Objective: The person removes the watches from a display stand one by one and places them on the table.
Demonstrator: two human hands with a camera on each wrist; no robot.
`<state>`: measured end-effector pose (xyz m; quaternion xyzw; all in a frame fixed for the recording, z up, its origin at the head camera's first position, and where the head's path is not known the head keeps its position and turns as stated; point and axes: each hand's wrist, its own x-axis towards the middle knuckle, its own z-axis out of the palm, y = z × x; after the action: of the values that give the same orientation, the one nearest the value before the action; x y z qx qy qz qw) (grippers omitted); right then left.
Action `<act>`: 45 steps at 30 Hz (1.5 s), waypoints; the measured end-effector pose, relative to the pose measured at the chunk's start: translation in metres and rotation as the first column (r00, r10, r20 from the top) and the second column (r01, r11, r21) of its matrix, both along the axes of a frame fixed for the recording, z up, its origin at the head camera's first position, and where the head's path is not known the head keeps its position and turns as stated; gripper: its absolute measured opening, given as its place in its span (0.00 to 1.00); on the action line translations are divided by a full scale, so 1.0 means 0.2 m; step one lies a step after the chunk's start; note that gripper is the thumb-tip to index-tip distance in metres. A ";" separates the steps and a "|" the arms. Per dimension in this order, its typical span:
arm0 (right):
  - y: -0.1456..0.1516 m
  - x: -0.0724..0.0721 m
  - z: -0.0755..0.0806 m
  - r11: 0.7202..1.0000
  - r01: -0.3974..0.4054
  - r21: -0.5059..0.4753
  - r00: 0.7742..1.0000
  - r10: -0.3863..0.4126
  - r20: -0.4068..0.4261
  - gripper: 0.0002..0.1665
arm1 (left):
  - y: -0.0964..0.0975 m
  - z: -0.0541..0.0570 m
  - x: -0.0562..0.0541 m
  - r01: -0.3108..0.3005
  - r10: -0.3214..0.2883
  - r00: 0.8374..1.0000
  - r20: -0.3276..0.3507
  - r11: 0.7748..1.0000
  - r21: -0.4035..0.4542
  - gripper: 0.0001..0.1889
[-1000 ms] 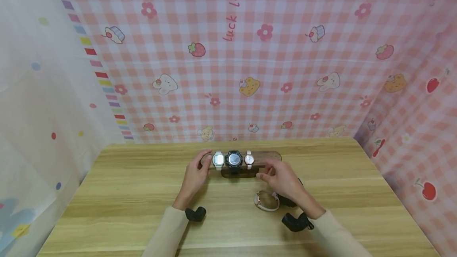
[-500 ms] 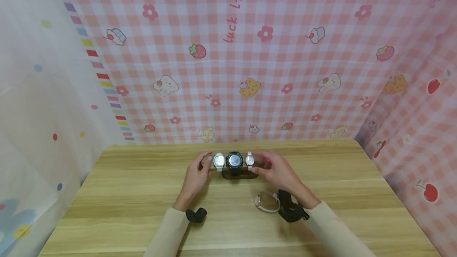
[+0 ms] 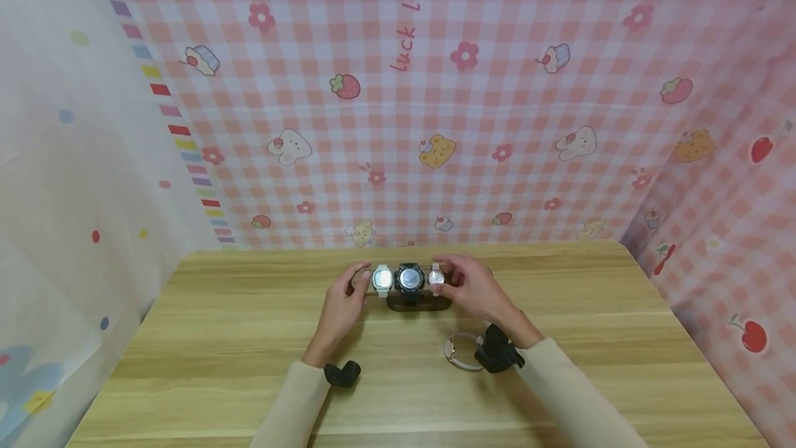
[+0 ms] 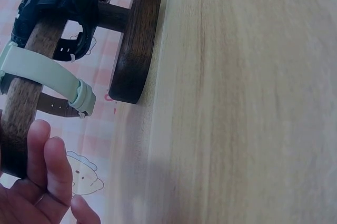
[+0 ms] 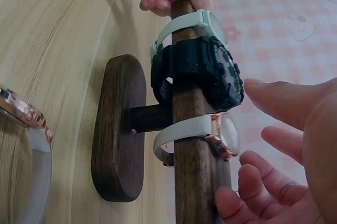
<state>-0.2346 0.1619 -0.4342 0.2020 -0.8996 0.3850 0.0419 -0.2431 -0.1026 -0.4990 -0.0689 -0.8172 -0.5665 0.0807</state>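
A dark wooden watch stand point(image 5: 118, 129) carries a mint-green watch point(image 3: 382, 279), a bulky black watch point(image 3: 410, 278) and a rose-gold watch point(image 3: 437, 276) with a pale strap, side by side on its bar. My left hand point(image 3: 340, 299) grips the bar's left end, with fingertips point(image 4: 55, 155) curled beneath it in the left wrist view. Around the rose-gold watch, my right hand point(image 3: 481, 292) has its thumb and fingers spread apart. In the right wrist view its thumb point(image 5: 274, 95) lies near the black watch; contact there is unclear.
Another rose-gold watch with a pale strap point(image 5: 39, 171) lies looped on the wooden table point(image 3: 218, 351), below the right forearm. Dark material beside it is partly hidden by the right wrist camera point(image 3: 497, 351). A pink checked cloth point(image 3: 398, 123) hangs behind.
My right hand has moved left along the bar, from its right part to the rose-gold watch. My left hand keeps its hold on the left end.
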 end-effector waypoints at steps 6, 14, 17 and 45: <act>-0.01 -0.02 -0.01 0.999 0.033 0.005 0.999 -0.033 0.026 0.29 | 0.00 0.00 0.00 0.003 -0.003 1.000 -0.006 1.000 -0.005 0.19; -0.01 -0.05 -0.01 0.998 0.047 0.036 0.994 -0.050 0.093 0.30 | 0.00 -0.01 0.00 0.006 -0.006 1.000 0.001 1.000 0.005 0.19; -0.01 -0.05 -0.01 0.997 0.036 0.067 0.995 -0.042 0.091 0.31 | 0.00 -0.01 -0.01 0.006 -0.006 1.000 -0.001 1.000 0.012 0.19; -0.06 -0.04 -0.02 0.993 0.097 0.063 0.993 -0.100 0.061 0.30 | -0.01 0.00 -0.01 0.008 -0.008 1.000 0.009 1.000 0.001 0.18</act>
<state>-0.2425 0.1496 -0.4387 0.1461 -0.9204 0.3617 0.0260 -0.2444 -0.1036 -0.4996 -0.0695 -0.8170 -0.5675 0.0749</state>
